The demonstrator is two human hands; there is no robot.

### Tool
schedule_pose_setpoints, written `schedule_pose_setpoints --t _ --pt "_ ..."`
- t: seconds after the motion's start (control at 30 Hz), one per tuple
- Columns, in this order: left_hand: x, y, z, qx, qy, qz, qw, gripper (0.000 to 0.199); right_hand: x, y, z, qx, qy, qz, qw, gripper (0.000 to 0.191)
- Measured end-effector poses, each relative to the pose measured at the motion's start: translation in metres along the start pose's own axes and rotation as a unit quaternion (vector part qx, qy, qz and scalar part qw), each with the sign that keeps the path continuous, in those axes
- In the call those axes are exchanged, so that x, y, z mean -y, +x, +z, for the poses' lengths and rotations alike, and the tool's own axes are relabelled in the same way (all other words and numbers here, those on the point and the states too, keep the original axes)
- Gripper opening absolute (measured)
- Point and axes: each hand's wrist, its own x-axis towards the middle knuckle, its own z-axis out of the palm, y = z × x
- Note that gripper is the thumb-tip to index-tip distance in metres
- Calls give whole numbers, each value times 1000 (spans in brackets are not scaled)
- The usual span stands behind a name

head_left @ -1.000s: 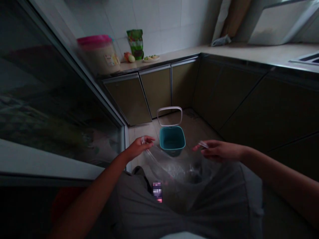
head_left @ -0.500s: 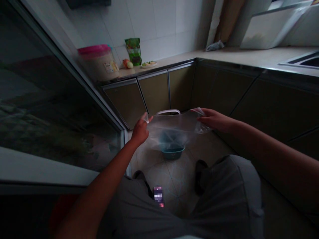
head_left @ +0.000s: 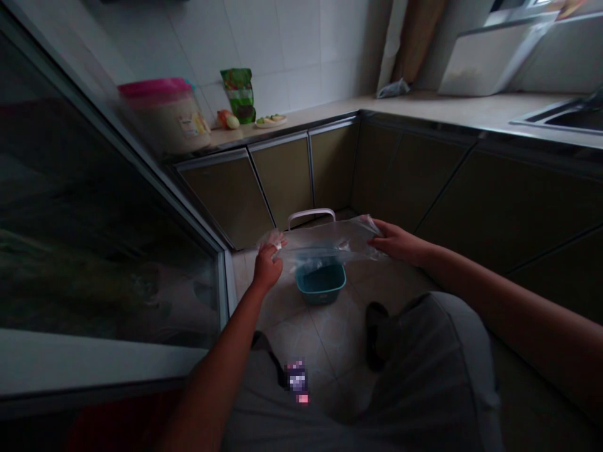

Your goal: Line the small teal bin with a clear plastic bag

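Clear plastic bag [head_left: 325,243] stretched between both hands, its long axis running crosswise directly above the teal bin [head_left: 320,284], sagging a little in the middle and covering the bin's far half. Its sheen hides which way its mouth faces. The left hand [head_left: 267,267] clenches one end of the bag just left of the bin, fingers curled around the gathered plastic. The right hand [head_left: 398,242] grips the other end to the bin's right, fingertips pinched on the edge. The bin's white handle [head_left: 311,216] stands upright just behind the bag. Beyond the bin rise the closed cabinet doors [head_left: 285,179]. To its left runs the glass door's metal frame [head_left: 221,282]. Tiled floor [head_left: 330,339] lies open around the bin, reaching the grey trouser legs [head_left: 424,351] on the near side.
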Motion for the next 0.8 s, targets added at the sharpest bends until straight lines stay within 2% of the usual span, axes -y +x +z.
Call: schedule_pose_setpoints --t 0.1,0.17,0.3,0.4,0.5,0.67,0.73,0.77,0.8 --pt "3 0 11 -75 -170 -135 973 25 -9 -9 10 13 11 50 999 79" --pt "1 1 12 -88 -265 -192 941 15 -17 -12 16 10 27 91 995 81" --pt "-13 2 -1 -67 -403 -235 882 27 -31 -10 23 -21 65 159 985 66" --pt "-22 0 -12 -38 -445 -243 861 38 -38 -5 21 -57 89 179 978 46" --pt "-28 -3 -19 -8 -449 -237 861 47 -42 2 16 -96 100 166 976 33" --pt "-31 -3 -21 26 -451 -230 862 53 -41 17 6 -159 58 142 975 40" --pt "-33 -3 -21 43 -453 -229 860 55 -32 17 7 -228 -35 92 969 46" --pt "-34 -4 -20 53 -455 -229 859 57 -25 15 10 -272 -112 44 955 49" --pt "-36 -4 -20 62 -456 -228 858 59 -18 11 16 -316 -200 -10 927 50"
